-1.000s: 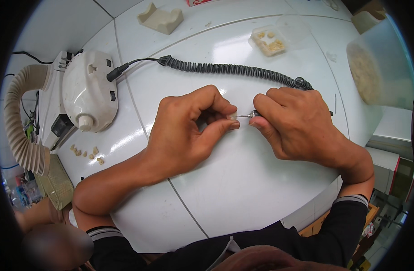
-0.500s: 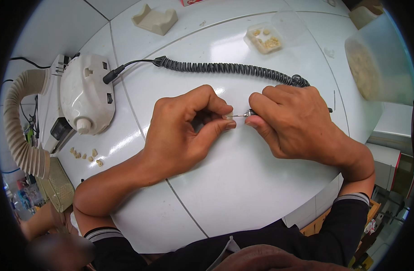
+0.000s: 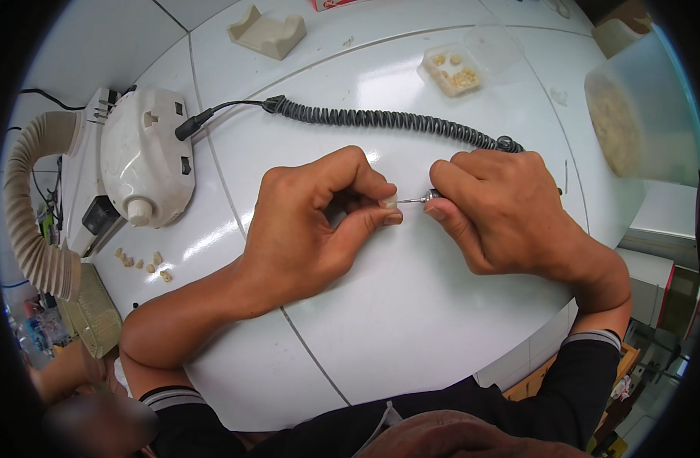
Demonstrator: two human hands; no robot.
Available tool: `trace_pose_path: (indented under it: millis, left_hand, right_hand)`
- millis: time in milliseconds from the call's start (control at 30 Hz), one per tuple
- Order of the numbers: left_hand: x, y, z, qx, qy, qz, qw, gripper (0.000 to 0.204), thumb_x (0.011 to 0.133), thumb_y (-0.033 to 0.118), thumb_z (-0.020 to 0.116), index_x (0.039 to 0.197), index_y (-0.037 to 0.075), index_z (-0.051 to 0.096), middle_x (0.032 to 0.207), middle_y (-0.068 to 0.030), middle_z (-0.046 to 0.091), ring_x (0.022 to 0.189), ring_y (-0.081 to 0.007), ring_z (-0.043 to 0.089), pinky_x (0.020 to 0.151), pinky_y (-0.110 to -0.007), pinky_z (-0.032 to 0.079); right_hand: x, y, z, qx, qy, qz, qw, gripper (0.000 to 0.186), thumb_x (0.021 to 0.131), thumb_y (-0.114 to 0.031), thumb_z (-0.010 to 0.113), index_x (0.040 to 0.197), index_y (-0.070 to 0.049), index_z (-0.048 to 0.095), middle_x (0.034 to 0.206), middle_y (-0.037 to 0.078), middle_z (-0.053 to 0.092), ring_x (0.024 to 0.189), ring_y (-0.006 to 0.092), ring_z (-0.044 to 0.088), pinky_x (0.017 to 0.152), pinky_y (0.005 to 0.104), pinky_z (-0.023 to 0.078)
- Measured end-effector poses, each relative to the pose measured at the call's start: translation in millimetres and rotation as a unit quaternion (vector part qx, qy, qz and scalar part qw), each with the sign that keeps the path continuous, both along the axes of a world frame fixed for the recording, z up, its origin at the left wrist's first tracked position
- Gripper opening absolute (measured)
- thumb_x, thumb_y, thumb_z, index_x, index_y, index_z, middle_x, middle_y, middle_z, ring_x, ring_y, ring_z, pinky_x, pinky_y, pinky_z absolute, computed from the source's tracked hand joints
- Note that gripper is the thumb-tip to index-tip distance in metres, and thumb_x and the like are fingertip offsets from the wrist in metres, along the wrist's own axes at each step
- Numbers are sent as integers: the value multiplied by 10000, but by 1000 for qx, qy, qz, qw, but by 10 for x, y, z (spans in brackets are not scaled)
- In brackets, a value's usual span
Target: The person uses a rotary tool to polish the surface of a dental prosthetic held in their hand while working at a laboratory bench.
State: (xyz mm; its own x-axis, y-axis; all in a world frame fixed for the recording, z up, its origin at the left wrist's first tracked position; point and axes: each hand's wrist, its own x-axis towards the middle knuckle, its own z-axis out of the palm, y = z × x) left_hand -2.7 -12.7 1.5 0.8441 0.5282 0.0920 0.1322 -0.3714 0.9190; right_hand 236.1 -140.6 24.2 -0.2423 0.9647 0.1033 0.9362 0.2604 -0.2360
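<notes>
My left hand [image 3: 304, 229] pinches a small pale translucent piece [image 3: 390, 201] between thumb and fingertips. My right hand [image 3: 503, 210] grips a black rotary handpiece [image 3: 434, 193] with a metal nose. Its thin bit [image 3: 408, 200] points left and meets the held piece, though exact contact is too small to tell. A black coiled cord [image 3: 380, 116] runs from beside my right hand to a white control unit [image 3: 148, 145] at the left. Several small tooth-shaped yellowish pieces [image 3: 140, 263] lie on the white tabletop [image 3: 289, 359] left of my left wrist.
Behind lie a cream stand [image 3: 262, 34] and an open plastic box [image 3: 449, 76] of small pieces. A translucent bin [image 3: 640, 107] stands right; a thin rod [image 3: 566, 175] lies nearby. A ridged hose [image 3: 29, 183] curves down at left, above another person's arm [image 3: 64, 370].
Both hands have shifted slightly, the pinched piece now showing more clearly between my left fingertips. My grip on the piece and on the handpiece is otherwise the same.
</notes>
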Motion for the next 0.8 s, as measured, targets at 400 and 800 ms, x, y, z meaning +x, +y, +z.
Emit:
trace_pose_path:
  millis: [400,800]
  left_hand:
    - [7,9,-16,-4,5,-8,1000,159,969,-61,876,1056,-68,743,1038,-147,840,983,-165,825,880,-293,663]
    - [9,3,10,-3,7,-11,1000,153,971,-62,870,1059,-72,746,1034,-154,842,987,-171,828,879,-296,667]
  right_hand:
    - [-49,2,21,-1,-23,3,1000,303,1104,-338,734,948,-88,663,726,58,656,637,270,695,515,420,520]
    - [-42,6,38,-15,-24,5,1000,311,1111,-340,724,943,-88,653,726,59,658,641,273,703,520,422,526]
